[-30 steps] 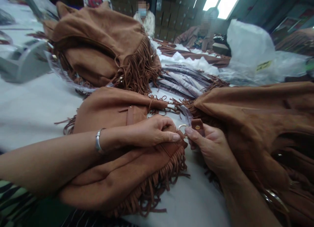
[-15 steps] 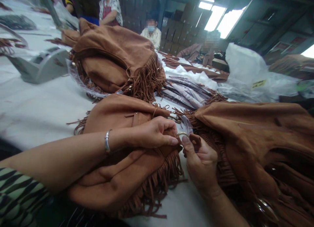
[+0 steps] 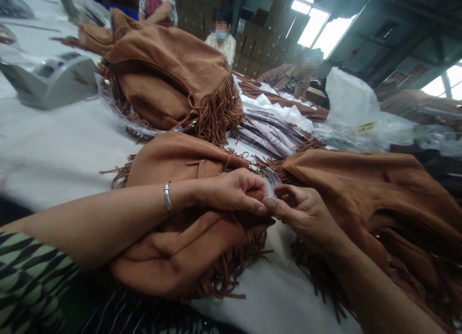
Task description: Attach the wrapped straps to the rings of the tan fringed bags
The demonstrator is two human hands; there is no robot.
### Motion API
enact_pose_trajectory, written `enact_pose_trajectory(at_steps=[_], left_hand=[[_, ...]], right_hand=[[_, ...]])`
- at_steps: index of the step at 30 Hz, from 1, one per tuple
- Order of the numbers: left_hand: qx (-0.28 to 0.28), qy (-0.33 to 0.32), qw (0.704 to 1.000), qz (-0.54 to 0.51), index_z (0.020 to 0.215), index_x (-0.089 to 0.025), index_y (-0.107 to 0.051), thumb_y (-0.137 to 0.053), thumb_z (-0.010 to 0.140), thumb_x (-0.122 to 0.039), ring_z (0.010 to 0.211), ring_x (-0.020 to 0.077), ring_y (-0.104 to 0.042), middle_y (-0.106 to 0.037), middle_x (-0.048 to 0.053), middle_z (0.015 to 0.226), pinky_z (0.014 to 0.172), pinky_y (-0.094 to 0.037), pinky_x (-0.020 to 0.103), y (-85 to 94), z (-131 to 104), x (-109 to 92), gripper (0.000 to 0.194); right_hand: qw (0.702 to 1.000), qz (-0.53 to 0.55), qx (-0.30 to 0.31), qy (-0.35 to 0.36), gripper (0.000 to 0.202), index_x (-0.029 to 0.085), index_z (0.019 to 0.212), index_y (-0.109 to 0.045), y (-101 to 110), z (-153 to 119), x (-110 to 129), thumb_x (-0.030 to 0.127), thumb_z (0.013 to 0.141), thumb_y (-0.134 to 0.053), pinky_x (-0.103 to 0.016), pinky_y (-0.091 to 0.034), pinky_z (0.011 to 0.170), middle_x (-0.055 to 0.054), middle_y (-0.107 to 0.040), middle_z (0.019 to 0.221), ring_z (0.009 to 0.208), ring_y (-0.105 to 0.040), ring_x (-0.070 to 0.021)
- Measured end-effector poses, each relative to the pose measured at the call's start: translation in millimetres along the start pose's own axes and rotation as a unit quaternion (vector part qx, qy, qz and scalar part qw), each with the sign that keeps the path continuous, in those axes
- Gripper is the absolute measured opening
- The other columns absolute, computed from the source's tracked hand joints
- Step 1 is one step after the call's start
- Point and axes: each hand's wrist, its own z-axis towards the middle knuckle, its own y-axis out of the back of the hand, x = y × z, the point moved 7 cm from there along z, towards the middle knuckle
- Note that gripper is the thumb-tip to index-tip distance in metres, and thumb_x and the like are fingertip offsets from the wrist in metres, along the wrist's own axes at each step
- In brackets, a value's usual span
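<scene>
A brown suede-like fringed bag (image 3: 169,156) lies on the white-covered table below my hands. My left hand (image 3: 231,192), with a silver bangle at its wrist, is closed on brown material at the bag's right side. Touching its fingertips, my right hand (image 3: 306,209) pinches a brown strap end (image 3: 286,193) that curls up over the fingers and bears a small metal stud. The spot where the fingertips meet is covered, so the join between strap and bag is hidden.
A second fringed bag (image 3: 361,180) lies at right, and stuffed brown bags (image 3: 169,69) are piled behind. A grey tape dispenser (image 3: 54,81) stands at left. Wrapped straps (image 3: 263,132) and clear plastic bags (image 3: 353,103) lie beyond. Other people (image 3: 221,43) are across the table.
My right hand has turned and moved up against my left fingertips. The metal ring that showed between the hands is now covered. The view has shifted slightly.
</scene>
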Motion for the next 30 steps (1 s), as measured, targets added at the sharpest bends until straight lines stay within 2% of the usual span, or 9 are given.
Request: enact_pose_trajectory(at_steps=[3,8,16,18,21,24,27,28,30], left_hand=[[-0.036,-0.002,0.999,-0.023,0.074,-0.011,-0.051,-0.068,0.07,-0.026,0.06,0.0055,-0.038,-0.043,-0.006,0.065,0.054,-0.031,0.018,6.4,-1,-2,0.023],[-0.039,0.025,0.998,-0.039,0.073,-0.012,-0.048,-0.069,0.07,-0.03,0.057,0.0046,-0.033,-0.039,-0.007,0.063,0.052,-0.029,0.018,9.9,0,1,0.027],[-0.037,-0.001,0.993,-0.11,0.06,-0.014,-0.041,-0.071,0.067,-0.033,0.049,0.0028,-0.023,-0.029,-0.009,0.053,0.046,-0.017,0.019,5.6,-1,-5,0.036],[-0.032,-0.004,0.995,-0.097,0.059,-0.013,-0.041,-0.07,0.067,-0.03,0.049,0.0029,-0.024,-0.03,-0.008,0.053,0.045,-0.018,0.019,6.1,-1,-4,0.034],[0.003,-0.005,0.999,-0.052,0.055,-0.014,-0.041,-0.069,0.067,-0.026,0.049,0.0036,-0.027,-0.032,-0.007,0.052,0.045,-0.02,0.018,5.3,0,0,0.032],[0.073,0.015,0.997,-0.039,0.057,-0.012,-0.049,-0.069,0.067,-0.025,0.048,0.0043,-0.033,-0.038,-0.006,0.051,0.046,-0.025,0.018,-1.6,-1,5,0.025],[0.094,0.052,0.991,-0.074,0.061,-0.012,-0.053,-0.072,0.065,-0.025,0.047,0.0037,-0.034,-0.039,-0.007,0.051,0.045,-0.026,0.018,-6.8,-2,8,0.023],[0.087,0.056,0.99,-0.094,0.062,-0.011,-0.053,-0.073,0.064,-0.024,0.047,0.0038,-0.035,-0.04,-0.007,0.052,0.046,-0.027,0.018,-7.4,-3,8,0.023],[0.054,0.043,0.988,-0.138,0.064,-0.011,-0.055,-0.075,0.061,-0.021,0.051,0.0043,-0.039,-0.044,-0.006,0.055,0.049,-0.031,0.018,-6.0,-2,5,0.023]], right_hand=[[0.984,0.072,-0.161,-0.013,0.025,0.013,0.065,-0.063,-1,-2,-9,0.036,0.073,-0.067,-0.022,-0.038,0.044,0.0,-0.056,0.057,0.051,-0.047,-0.011],[0.936,0.088,-0.34,0.01,0.027,0.015,0.054,-0.055,-2,-4,-20,0.032,0.071,-0.066,-0.024,-0.038,0.045,0.003,-0.047,0.05,0.047,-0.043,-0.0102],[0.881,0.112,-0.46,-0.002,0.025,0.018,0.051,-0.049,-5,-3,-15,0.028,0.067,-0.065,-0.023,-0.033,0.042,0.005,-0.043,0.046,0.043,-0.039,-0.009],[0.888,0.125,-0.443,-0.025,0.026,0.018,0.051,-0.047,-8,-1,-20,0.03,0.07,-0.061,-0.023,-0.034,0.043,0.005,-0.043,0.046,0.043,-0.038,-0.0093],[0.928,0.123,-0.347,-0.055,0.028,0.017,0.051,-0.05,-8,4,-23,0.035,0.07,-0.061,-0.024,-0.034,0.042,0.004,-0.043,0.045,0.043,-0.037,-0.0093],[0.976,0.111,-0.16,-0.092,0.025,0.012,0.055,-0.061,-5,5,-17,0.034,0.06,-0.073,-0.023,-0.034,0.04,0.002,-0.05,0.045,0.042,-0.041,-0.0102],[0.993,0.056,0.035,-0.095,0.024,0.011,0.063,-0.067,-12,-1,-3,0.035,0.065,-0.072,-0.022,-0.036,0.042,0.0,-0.055,0.051,0.045,-0.047,-0.0108],[0.996,0.035,0.034,-0.079,0.023,0.012,0.064,-0.067,-10,-2,2,0.035,0.068,-0.07,-0.022,-0.036,0.042,0.0,-0.056,0.052,0.046,-0.048,-0.011],[0.996,-0.002,-0.08,-0.027,0.022,0.013,0.064,-0.066,-1,-1,9,0.033,0.073,-0.066,-0.022,-0.038,0.043,0.001,-0.057,0.053,0.047,-0.05,-0.0118]])
